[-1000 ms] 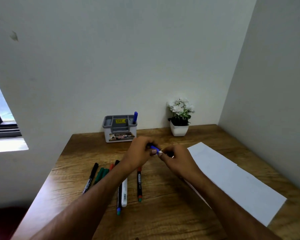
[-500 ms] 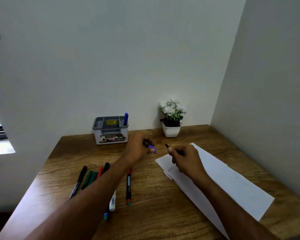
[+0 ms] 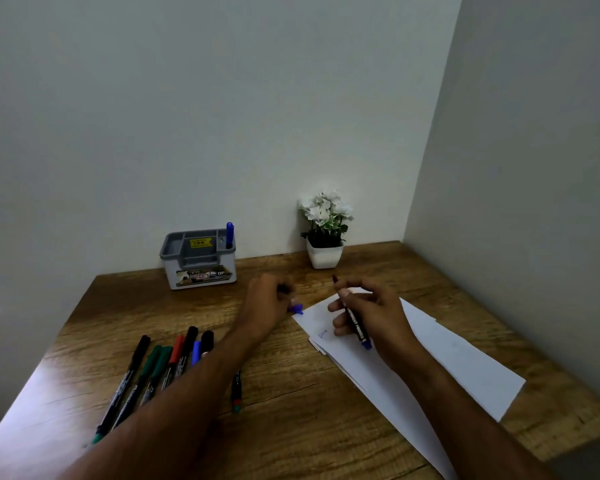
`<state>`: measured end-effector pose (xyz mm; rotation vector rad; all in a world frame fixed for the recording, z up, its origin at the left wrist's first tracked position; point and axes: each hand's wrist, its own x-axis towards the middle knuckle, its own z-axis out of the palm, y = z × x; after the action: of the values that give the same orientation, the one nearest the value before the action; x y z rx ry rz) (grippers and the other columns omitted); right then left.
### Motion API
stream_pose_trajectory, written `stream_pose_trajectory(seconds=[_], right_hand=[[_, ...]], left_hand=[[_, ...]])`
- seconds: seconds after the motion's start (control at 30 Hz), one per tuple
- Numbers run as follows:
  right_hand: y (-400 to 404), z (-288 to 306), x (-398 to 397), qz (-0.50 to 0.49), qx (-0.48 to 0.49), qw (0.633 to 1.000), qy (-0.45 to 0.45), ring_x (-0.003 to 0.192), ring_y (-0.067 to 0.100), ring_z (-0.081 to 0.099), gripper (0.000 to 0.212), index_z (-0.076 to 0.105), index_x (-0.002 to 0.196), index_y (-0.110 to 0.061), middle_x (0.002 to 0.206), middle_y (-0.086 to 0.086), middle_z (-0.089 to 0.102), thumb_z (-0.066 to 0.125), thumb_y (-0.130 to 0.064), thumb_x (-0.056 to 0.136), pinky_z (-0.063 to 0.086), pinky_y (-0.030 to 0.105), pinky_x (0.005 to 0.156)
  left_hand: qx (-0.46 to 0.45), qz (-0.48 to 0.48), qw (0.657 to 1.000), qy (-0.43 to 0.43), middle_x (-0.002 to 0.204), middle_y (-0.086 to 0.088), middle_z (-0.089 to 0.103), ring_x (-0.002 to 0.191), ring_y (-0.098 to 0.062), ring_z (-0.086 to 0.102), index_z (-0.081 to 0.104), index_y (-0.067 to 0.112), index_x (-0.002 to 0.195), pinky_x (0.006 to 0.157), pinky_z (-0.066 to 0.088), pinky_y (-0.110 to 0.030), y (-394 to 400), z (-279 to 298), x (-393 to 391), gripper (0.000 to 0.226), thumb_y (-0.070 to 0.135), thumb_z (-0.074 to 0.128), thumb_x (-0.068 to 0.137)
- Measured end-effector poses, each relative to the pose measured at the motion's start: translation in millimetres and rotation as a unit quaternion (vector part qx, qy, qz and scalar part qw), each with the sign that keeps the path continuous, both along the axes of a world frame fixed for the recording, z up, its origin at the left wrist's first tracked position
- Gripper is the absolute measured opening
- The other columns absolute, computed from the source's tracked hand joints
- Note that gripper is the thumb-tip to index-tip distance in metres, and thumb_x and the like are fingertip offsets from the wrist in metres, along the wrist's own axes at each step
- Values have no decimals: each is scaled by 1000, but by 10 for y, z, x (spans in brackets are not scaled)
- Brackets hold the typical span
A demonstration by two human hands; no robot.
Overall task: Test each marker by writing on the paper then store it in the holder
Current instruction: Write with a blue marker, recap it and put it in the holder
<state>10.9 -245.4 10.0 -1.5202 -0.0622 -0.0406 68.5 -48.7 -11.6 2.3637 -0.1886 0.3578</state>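
On the wooden desk (image 3: 291, 427), my right hand (image 3: 371, 313) grips the uncapped marker (image 3: 355, 318), left hand (image 3: 267, 303) pinching its blue cap (image 3: 296, 309) — I'd lower the tip lightly onto the paper (image 3: 447, 355), beside the existing scribble.

At frame centre, the right hand (image 3: 368, 313) grips an uncapped marker (image 3: 355, 318) above the paper (image 3: 430, 362); the left hand (image 3: 267, 306) pinches its blue cap (image 3: 297, 309). Loose markers (image 3: 163, 365) lie lower left on the counter (image 3: 291, 427); the holder (image 3: 199, 259) stands behind.

Two hands (image 3: 267, 303) (image 3: 371, 313), one holder (image 3: 199, 259), one paper (image 3: 440, 362), one plant (image 3: 324, 230).
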Motion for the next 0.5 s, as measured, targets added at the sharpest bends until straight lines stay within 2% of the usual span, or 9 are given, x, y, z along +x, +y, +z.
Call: stream_pose_trajectory(seconds=[0.1, 0.2, 0.27, 0.37, 0.43, 0.5], right_hand=[[-97, 10, 68, 12, 132, 991, 29, 73, 25, 72, 30, 70, 118, -7, 98, 22, 75, 42, -3, 105, 62, 36, 65], [-211, -30, 94, 13, 216, 976, 14, 90, 26, 75, 35, 67, 120, -6, 103, 21, 75, 44, 11, 100, 63, 32, 73], [-246, -54, 58, -5, 179, 984, -9, 92, 28, 75, 30, 66, 119, -6, 103, 21, 75, 52, 9, 97, 62, 31, 74], [-244, -85, -8, -60, 59, 996, -22, 76, 27, 74, 20, 71, 115, -9, 92, 17, 77, 64, -8, 96, 60, 32, 61], [-235, -119, -24, -83, -3, 996, -36, 66, 24, 71, 19, 73, 110, -9, 86, 13, 77, 71, -18, 93, 58, 31, 55], [-214, -152, -29, -90, -68, 992, -52, 63, 22, 71, 19, 74, 102, -8, 83, 9, 77, 76, -21, 89, 58, 31, 54]], left_hand=[[-20, 13, 999, -30, 112, -1, 70, 95, -5, 60, 70, 12, 114, 76, 43, -7, -146, 57, -188, 32, 2, 67, 83], [-9, -13, 1000, 0, 121, 1, 63, 101, -9, 56, 62, 16, 125, 81, 43, -17, -364, 57, -483, 36, 18, 64, 89], [20, -34, 999, 27, 134, 3, 54, 115, -11, 49, 52, 20, 135, 91, 40, -21, -467, -3, -649, 46, 36, 60, 93], [72, -58, 993, 73, 157, 3, 30, 143, -14, 27, 31, 20, 151, 114, 24, -29, -512, -122, -797, 66, 47, 53, 95], [119, -68, 988, 76, 162, -1, 17, 149, -15, 13, 20, 15, 154, 118, 12, -28, -494, -171, -836, 73, 48, 48, 96], [132, -80, 985, 72, 163, -4, 11, 150, -15, 7, 16, 12, 154, 118, 7, -27, -469, -199, -852, 75, 47, 47, 96]])
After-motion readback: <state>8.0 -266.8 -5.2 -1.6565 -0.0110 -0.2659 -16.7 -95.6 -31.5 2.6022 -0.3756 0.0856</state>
